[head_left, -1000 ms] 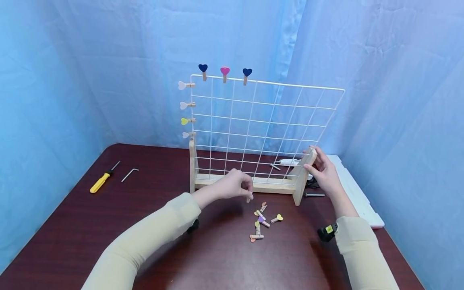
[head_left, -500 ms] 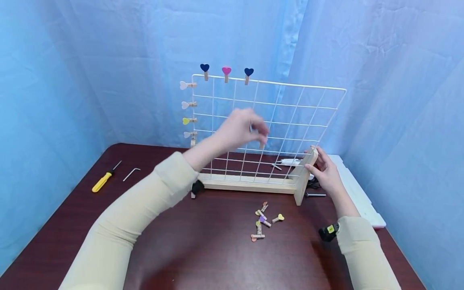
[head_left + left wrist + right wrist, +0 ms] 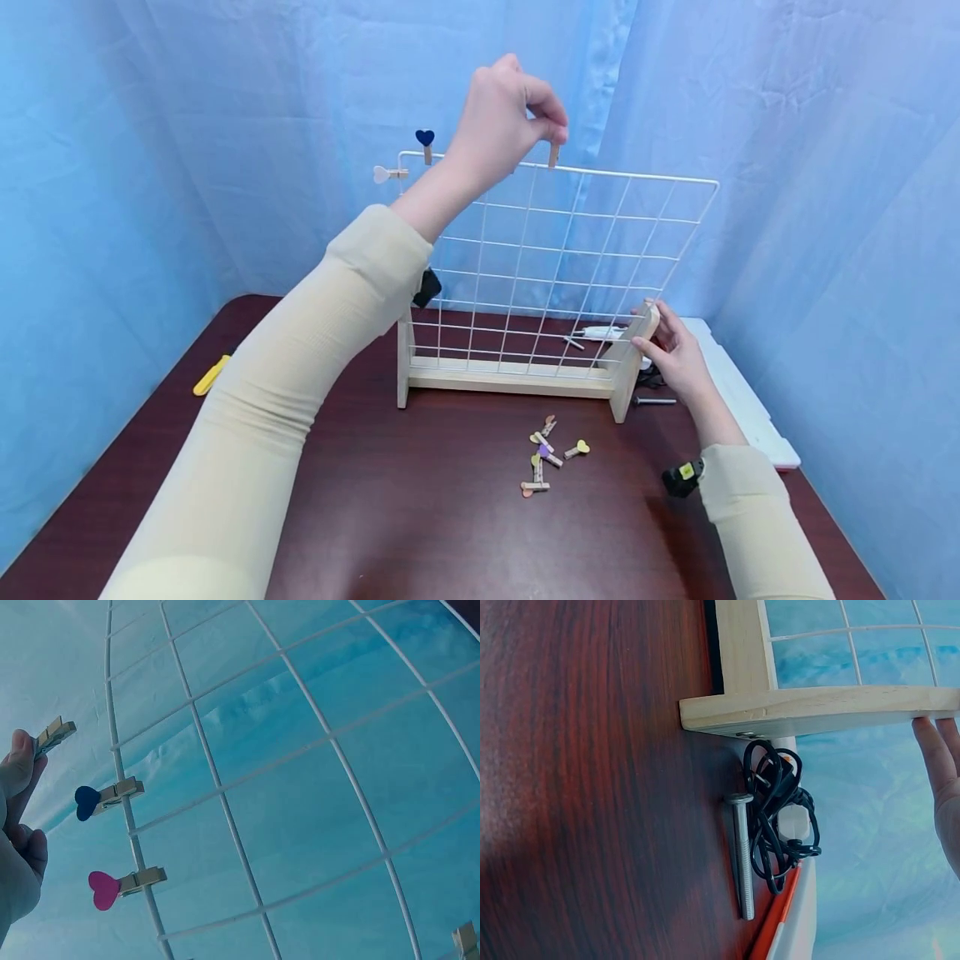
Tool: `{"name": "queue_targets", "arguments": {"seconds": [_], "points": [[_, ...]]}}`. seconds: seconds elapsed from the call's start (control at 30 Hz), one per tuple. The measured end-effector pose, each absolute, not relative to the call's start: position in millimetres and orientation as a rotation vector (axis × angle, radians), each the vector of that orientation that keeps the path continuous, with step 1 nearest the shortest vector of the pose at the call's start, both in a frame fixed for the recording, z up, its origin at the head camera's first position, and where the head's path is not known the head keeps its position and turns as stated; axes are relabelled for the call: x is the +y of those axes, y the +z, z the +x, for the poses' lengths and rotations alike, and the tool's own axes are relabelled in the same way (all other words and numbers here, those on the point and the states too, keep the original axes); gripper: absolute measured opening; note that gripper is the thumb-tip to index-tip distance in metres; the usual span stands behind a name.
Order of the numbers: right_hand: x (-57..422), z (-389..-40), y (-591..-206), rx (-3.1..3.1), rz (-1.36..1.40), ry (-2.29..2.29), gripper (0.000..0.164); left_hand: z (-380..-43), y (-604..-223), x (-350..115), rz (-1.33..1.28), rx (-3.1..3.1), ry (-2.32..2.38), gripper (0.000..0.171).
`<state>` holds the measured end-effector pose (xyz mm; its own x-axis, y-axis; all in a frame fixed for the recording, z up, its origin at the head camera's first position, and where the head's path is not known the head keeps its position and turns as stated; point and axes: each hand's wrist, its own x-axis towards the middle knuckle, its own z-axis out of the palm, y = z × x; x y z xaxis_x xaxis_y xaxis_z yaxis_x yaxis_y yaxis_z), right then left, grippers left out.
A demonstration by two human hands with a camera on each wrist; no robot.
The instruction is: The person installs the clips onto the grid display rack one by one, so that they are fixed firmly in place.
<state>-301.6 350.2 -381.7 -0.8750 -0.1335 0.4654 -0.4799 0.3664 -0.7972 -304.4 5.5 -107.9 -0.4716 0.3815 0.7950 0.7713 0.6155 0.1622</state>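
Note:
My left hand (image 3: 510,121) is raised at the top wire of a white wire grid (image 3: 555,258) and pinches a small wooden clothespin (image 3: 553,156). In the left wrist view this clothespin (image 3: 54,737) is just short of the edge wire, beside clothespins with a navy heart (image 3: 88,803) and a pink heart (image 3: 103,890) clipped on that wire. My right hand (image 3: 678,358) grips the upper end of the wooden stand's right side piece (image 3: 624,379), thumb in front. Several heart clothespins (image 3: 551,457) lie on the table in front of the stand. The left forearm hides most clips on the grid's left edge.
A yellow screwdriver (image 3: 212,375) lies at the left, partly covered by the sleeve. Right of the stand are a metal bolt (image 3: 742,855), a coiled black cable (image 3: 769,817) and a white foam board (image 3: 738,400). Blue curtains (image 3: 225,125) surround the table (image 3: 450,500).
My left hand has risen from near the loose clothespins up to the grid's top wire, carrying one clothespin. The right hand stays on the side piece.

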Motion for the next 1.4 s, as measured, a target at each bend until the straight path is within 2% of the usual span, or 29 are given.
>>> {"name": "queue_targets", "arguments": {"seconds": [0.5, 0.67, 0.97, 1.17, 1.4], "points": [[343, -303, -383, -2.297, 0.566, 1.542, 0.063, -328, -117, 20, -0.842, -2.252, -0.596, 0.021], [344, -305, -383, -2.285, 0.581, 1.549, 0.062, -326, -118, 18, -0.845, -2.252, -0.592, 0.022], [342, -302, -379, -2.298, 0.575, 1.543, 0.063, -303, -126, -8, -0.957, -2.093, -0.644, 0.037], [341, -296, -378, -2.298, 0.558, 1.536, 0.063, -280, -159, -46, -0.975, -1.889, -0.839, 0.038], [351, -301, -386, -2.29, 0.556, 1.521, 0.063, -265, -228, -92, -0.896, -1.814, -0.954, 0.034]]}}
